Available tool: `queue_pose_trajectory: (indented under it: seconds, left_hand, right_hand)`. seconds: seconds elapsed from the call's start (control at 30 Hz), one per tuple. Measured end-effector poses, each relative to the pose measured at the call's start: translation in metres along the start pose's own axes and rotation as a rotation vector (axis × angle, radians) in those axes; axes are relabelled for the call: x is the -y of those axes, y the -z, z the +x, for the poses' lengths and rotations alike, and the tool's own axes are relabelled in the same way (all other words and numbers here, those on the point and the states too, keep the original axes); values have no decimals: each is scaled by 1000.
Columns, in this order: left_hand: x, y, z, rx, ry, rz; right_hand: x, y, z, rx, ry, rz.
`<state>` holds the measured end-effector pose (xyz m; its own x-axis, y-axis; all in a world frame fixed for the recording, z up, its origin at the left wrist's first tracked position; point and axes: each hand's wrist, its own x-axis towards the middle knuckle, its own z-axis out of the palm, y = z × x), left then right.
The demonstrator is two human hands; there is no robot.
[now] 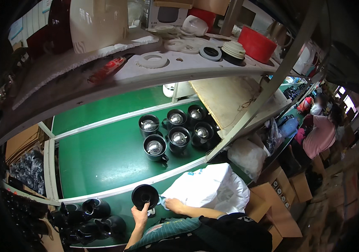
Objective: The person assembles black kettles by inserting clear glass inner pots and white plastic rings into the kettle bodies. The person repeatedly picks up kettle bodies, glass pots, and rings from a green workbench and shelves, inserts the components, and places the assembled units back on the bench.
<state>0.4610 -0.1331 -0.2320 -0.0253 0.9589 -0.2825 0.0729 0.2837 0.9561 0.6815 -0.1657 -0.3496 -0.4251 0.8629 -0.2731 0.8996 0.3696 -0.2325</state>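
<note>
At the near edge of the bench my left hand [140, 215] grips a black kettle body [138, 195], its round hollow facing up. The thumb lies over the rim. Just to the right, my right hand [174, 205] is closed, and a small pale blue piece [161, 201], perhaps cloth, shows at its fingers beside the kettle body. Its exact kind is too small to make out. Beyond both hands, several black kettle bodies [154, 147] with handles and shiny metal inside stand upright on the green conveyor belt [99, 164].
A white plastic bag [208, 185] bulges right of my right hand. More black kettle bodies [96, 208] crowd the near left. Overhead crosses a shelf [116, 88] with white rings and a red container [256, 44]. Cardboard boxes [278, 201] stand at right; a person in pink [320, 136] sits beyond.
</note>
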Motion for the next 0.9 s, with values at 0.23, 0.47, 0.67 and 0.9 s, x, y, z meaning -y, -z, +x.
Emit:
queue_pose_trajectory:
  seconds: [0.23, 0.47, 0.67, 0.9]
  left_hand:
    - [6, -1, -2, 23, -10, 6]
    - [-7, 3, 9, -55, -103, -121]
    - [-15, 2, 8, -10, -71, -54]
    - [-14, -10, 6, -15, -19, -23]
  right_hand:
    - [6, 93, -3, -21, 35, 308]
    - [3, 425, -64, -476, 457, 671]
    - [-18, 622, -72, -1152, 358, 102]
    - [-105, 773, 60, -725, -91, -288]
